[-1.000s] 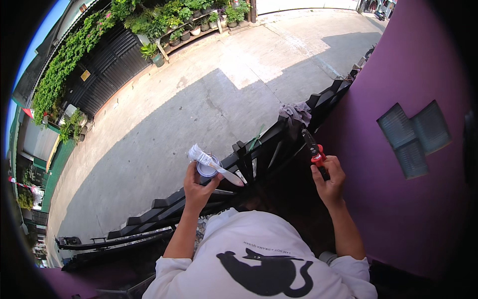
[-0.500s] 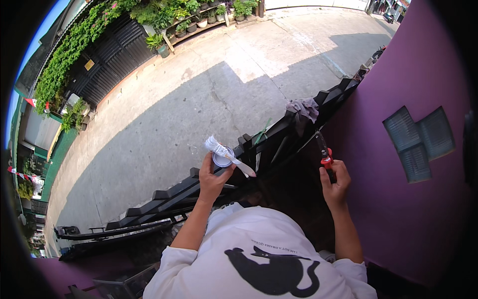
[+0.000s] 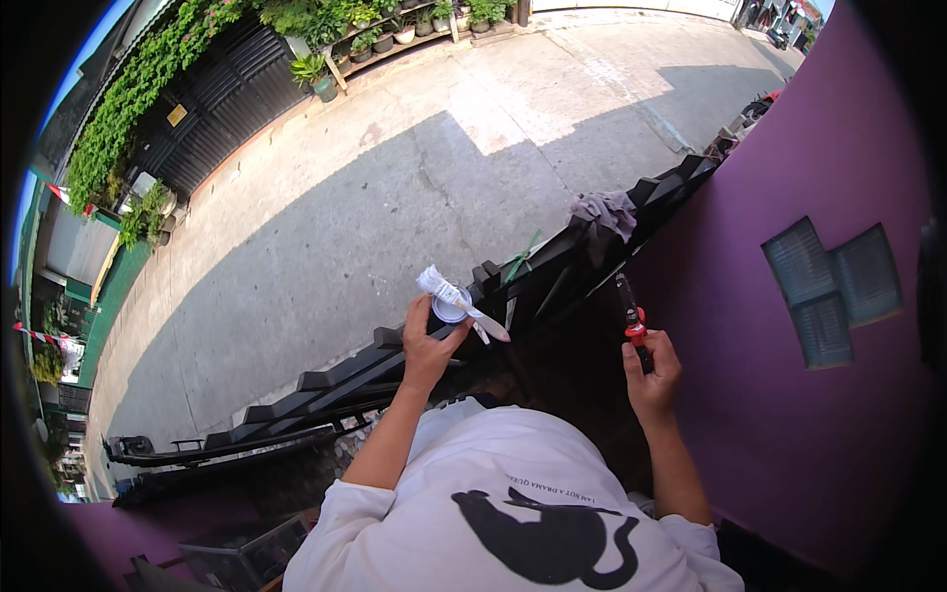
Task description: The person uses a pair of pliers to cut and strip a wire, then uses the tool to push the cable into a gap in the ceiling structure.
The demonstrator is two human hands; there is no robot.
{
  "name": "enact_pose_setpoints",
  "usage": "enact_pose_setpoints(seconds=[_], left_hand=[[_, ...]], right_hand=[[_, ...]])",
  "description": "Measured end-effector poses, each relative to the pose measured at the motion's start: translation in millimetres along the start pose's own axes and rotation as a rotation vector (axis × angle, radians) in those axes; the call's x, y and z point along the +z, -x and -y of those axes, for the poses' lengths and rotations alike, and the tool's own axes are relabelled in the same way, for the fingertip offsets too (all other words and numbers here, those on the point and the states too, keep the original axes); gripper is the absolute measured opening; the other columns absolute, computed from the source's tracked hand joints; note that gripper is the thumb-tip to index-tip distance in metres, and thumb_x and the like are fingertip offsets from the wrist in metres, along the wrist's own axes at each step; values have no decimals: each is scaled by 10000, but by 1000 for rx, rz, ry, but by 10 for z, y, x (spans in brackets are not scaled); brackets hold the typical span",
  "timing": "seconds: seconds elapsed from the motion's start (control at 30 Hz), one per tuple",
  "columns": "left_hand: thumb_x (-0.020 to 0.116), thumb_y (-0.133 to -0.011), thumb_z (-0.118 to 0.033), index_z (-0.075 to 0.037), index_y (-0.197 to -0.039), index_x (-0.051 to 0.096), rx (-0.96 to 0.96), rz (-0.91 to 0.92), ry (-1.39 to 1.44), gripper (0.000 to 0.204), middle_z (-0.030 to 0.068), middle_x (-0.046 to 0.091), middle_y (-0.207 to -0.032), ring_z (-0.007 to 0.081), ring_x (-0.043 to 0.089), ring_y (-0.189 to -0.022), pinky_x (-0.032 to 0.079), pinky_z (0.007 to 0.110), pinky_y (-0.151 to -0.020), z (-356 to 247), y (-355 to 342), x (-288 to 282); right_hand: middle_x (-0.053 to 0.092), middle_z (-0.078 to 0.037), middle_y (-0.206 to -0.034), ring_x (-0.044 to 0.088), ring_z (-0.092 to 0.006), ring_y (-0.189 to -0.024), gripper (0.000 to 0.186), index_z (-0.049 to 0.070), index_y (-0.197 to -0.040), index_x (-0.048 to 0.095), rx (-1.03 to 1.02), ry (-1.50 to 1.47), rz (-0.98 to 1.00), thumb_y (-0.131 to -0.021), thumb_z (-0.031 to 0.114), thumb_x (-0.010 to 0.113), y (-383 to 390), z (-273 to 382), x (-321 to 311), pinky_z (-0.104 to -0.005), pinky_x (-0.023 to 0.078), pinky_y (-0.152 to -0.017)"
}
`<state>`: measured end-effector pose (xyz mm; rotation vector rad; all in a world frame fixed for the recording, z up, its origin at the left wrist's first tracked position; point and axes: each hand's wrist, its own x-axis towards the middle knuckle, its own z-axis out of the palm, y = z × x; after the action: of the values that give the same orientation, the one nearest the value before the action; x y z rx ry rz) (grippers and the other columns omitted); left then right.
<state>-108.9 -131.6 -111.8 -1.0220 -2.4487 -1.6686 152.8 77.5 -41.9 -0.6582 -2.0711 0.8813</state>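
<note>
My left hand (image 3: pixel 427 355) grips a small paint can (image 3: pixel 451 312) with a pale rim, with a white-bristled paintbrush (image 3: pixel 485 324) lying diagonally across its top. The can is held beside the top of a black metal fence (image 3: pixel 326 385). My right hand (image 3: pixel 651 385) is closed round a red-and-black hand tool (image 3: pixel 628 302), its dark end pointing up below a crumpled grey rag (image 3: pixel 607 214) draped on the fence. A green tie (image 3: pixel 525 257) hangs on the fence between the can and the rag. What lies below the fence is too dark to make out.
A purple wall (image 3: pixel 730 424) with three glass-block panels (image 3: pixel 819 276) rises at right. Beyond the fence is a concrete street (image 3: pixel 355 227), with a dark gate (image 3: pixel 212 118) and potted plants (image 3: pixel 385 39) across it. A clear box (image 3: pixel 242 548) sits at lower left.
My left hand has shifted right and upward in the picture with the can and brush. The tool's end sits a little farther from the rag. The view has shifted slightly.
</note>
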Motion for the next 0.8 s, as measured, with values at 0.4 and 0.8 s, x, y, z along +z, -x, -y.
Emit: enact_pose_setpoints(seconds=[0.4,0.8], left_hand=[[857,-718,-187,8,-1174,594,12,-2,-93,562,183,614,-1114,360,589,-1057,470,412,-925,120,-33,53],[840,-737,-182,12,-1231,572,-36,55,-134,595,173,623,-1161,313,618,-1090,474,376,-959,152,-40,40]], right_hand=[[554,-72,-820,508,-176,-677,172,18,-865,580,-6,-33,0,-905,120,712,-18,-37,110,-305,415,-620],[557,-68,-823,508,-170,-675,162,16,-880,589,6,-50,2,-900,114,716,-28,-65,147,-301,412,-616]])
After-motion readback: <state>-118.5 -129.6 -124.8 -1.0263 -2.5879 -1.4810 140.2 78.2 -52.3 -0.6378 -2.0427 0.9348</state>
